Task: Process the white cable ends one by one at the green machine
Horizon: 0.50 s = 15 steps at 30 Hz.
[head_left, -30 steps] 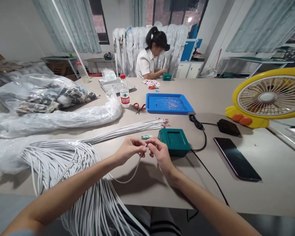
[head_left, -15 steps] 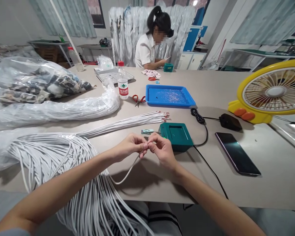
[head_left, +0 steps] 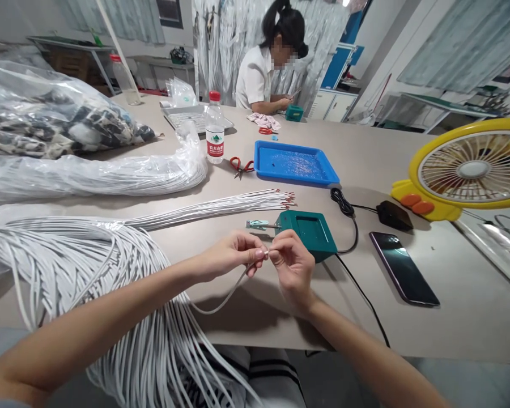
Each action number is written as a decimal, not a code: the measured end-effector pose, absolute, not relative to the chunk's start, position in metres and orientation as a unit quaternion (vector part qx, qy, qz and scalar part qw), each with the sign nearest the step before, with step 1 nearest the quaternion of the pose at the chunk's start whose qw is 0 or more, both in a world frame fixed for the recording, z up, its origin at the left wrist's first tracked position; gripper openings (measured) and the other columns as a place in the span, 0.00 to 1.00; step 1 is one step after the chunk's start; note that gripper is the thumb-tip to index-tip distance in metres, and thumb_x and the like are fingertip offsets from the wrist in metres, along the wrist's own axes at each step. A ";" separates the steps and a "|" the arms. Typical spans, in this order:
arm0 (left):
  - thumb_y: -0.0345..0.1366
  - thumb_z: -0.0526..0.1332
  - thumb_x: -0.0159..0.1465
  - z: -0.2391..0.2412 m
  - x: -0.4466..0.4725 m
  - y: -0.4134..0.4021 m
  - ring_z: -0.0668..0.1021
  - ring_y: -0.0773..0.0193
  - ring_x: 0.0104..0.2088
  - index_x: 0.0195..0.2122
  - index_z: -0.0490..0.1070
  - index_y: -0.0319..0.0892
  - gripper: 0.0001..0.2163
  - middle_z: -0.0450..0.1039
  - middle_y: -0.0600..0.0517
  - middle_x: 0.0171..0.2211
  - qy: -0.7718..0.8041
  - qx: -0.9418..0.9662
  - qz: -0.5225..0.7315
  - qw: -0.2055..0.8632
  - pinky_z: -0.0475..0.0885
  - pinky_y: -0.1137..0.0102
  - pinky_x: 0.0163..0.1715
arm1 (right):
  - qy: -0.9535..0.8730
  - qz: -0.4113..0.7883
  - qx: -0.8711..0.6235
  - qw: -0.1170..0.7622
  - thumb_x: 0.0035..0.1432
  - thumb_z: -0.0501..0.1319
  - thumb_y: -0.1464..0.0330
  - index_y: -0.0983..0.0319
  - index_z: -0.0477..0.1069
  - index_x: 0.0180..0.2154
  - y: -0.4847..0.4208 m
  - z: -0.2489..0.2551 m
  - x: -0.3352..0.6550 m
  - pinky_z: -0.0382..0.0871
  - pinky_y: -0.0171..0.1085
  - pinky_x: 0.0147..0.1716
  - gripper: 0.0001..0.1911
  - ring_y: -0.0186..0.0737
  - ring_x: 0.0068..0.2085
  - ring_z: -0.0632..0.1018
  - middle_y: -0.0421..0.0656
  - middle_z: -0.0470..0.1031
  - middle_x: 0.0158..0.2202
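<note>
My left hand (head_left: 233, 256) pinches the end of one white cable (head_left: 221, 300), which loops down toward a big bundle of white cables (head_left: 89, 272) at the table's near left edge. Close against it, my right hand (head_left: 292, 262) is closed in a pinch at the same cable tip; what it holds there is too small to make out. A green box device (head_left: 310, 231) sits just behind my hands, with a small teal clip (head_left: 259, 225) beside it. A row of cables with red tips (head_left: 238, 204) lies farther back.
A blue tray (head_left: 295, 164), red scissors (head_left: 241, 165) and a water bottle (head_left: 215, 128) stand mid-table. A phone (head_left: 403, 269), black adapter (head_left: 391, 215) and yellow fan (head_left: 471, 170) are at right. Plastic bags (head_left: 80, 170) fill the left. A person works at the far side.
The view has tilted down and slid a little; my hands stay together at the cable tip, with the fingers shifting slightly.
</note>
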<state>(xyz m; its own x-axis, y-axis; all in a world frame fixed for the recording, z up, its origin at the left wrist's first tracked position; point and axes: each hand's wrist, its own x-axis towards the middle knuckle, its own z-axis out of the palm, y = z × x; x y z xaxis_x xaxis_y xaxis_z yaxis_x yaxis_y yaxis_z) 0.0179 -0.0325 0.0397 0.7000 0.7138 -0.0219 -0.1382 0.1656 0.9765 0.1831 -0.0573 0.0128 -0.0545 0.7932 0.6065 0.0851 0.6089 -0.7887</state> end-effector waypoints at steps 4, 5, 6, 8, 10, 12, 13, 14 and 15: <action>0.45 0.64 0.58 0.039 0.019 -0.034 0.70 0.72 0.20 0.27 0.70 0.34 0.16 0.68 0.53 0.22 0.250 0.564 0.307 0.725 0.63 0.75 0.23 | -0.660 0.274 -0.333 0.616 0.58 0.60 0.73 0.60 0.70 0.31 -0.057 0.011 0.185 0.62 0.35 0.29 0.04 0.34 0.31 0.68 0.40 0.64 0.30; 0.45 0.65 0.58 0.039 0.019 -0.033 0.70 0.72 0.20 0.27 0.70 0.34 0.16 0.68 0.53 0.21 0.254 0.558 0.309 0.727 0.63 0.75 0.23 | -0.647 0.273 -0.337 0.628 0.59 0.60 0.73 0.60 0.70 0.31 -0.056 0.011 0.186 0.62 0.35 0.28 0.04 0.34 0.31 0.68 0.40 0.64 0.30; 0.45 0.65 0.57 0.038 0.019 -0.033 0.71 0.72 0.19 0.27 0.69 0.34 0.16 0.68 0.54 0.21 0.257 0.551 0.313 0.730 0.63 0.75 0.23 | -0.630 0.271 -0.342 0.643 0.59 0.59 0.72 0.60 0.70 0.31 -0.055 0.012 0.187 0.61 0.35 0.27 0.04 0.33 0.31 0.67 0.40 0.63 0.31; 0.44 0.66 0.57 0.035 0.019 -0.032 0.71 0.71 0.19 0.27 0.69 0.35 0.15 0.68 0.54 0.22 0.260 0.536 0.323 0.735 0.64 0.74 0.23 | -0.604 0.254 -0.361 0.664 0.60 0.58 0.72 0.60 0.70 0.32 -0.052 0.013 0.189 0.61 0.34 0.26 0.04 0.33 0.30 0.67 0.40 0.63 0.33; 0.43 0.65 0.58 0.034 0.019 -0.031 0.72 0.71 0.20 0.28 0.69 0.35 0.14 0.68 0.54 0.22 0.259 0.521 0.338 0.740 0.66 0.73 0.24 | -0.615 0.210 -0.375 0.661 0.59 0.59 0.72 0.59 0.71 0.34 -0.051 0.014 0.191 0.63 0.34 0.26 0.04 0.34 0.32 0.68 0.41 0.64 0.33; 0.41 0.65 0.58 0.033 0.018 -0.031 0.72 0.71 0.21 0.29 0.71 0.35 0.12 0.69 0.54 0.24 0.259 0.513 0.345 0.742 0.68 0.72 0.26 | -0.649 0.160 -0.374 0.643 0.58 0.60 0.73 0.58 0.72 0.36 -0.051 0.014 0.190 0.65 0.35 0.28 0.05 0.35 0.33 0.69 0.41 0.65 0.33; 0.41 0.66 0.58 0.033 0.018 -0.031 0.72 0.71 0.22 0.30 0.71 0.35 0.12 0.69 0.54 0.24 0.260 0.512 0.346 0.742 0.69 0.71 0.27 | -0.665 0.143 -0.370 0.634 0.57 0.60 0.73 0.57 0.73 0.38 -0.051 0.013 0.190 0.66 0.35 0.28 0.07 0.36 0.34 0.70 0.42 0.66 0.34; 0.40 0.66 0.57 0.034 0.018 -0.031 0.73 0.70 0.22 0.30 0.71 0.35 0.11 0.69 0.54 0.25 0.262 0.513 0.345 0.741 0.69 0.71 0.27 | -0.678 0.134 -0.365 0.624 0.57 0.61 0.73 0.57 0.73 0.39 -0.052 0.013 0.189 0.67 0.35 0.28 0.08 0.36 0.34 0.70 0.43 0.66 0.34; 0.40 0.66 0.57 0.034 0.018 -0.031 0.73 0.70 0.23 0.30 0.72 0.35 0.11 0.70 0.53 0.25 0.265 0.517 0.343 0.738 0.68 0.72 0.27 | -0.687 0.132 -0.362 0.615 0.56 0.61 0.73 0.57 0.73 0.41 -0.052 0.012 0.188 0.67 0.35 0.27 0.10 0.37 0.34 0.70 0.43 0.67 0.35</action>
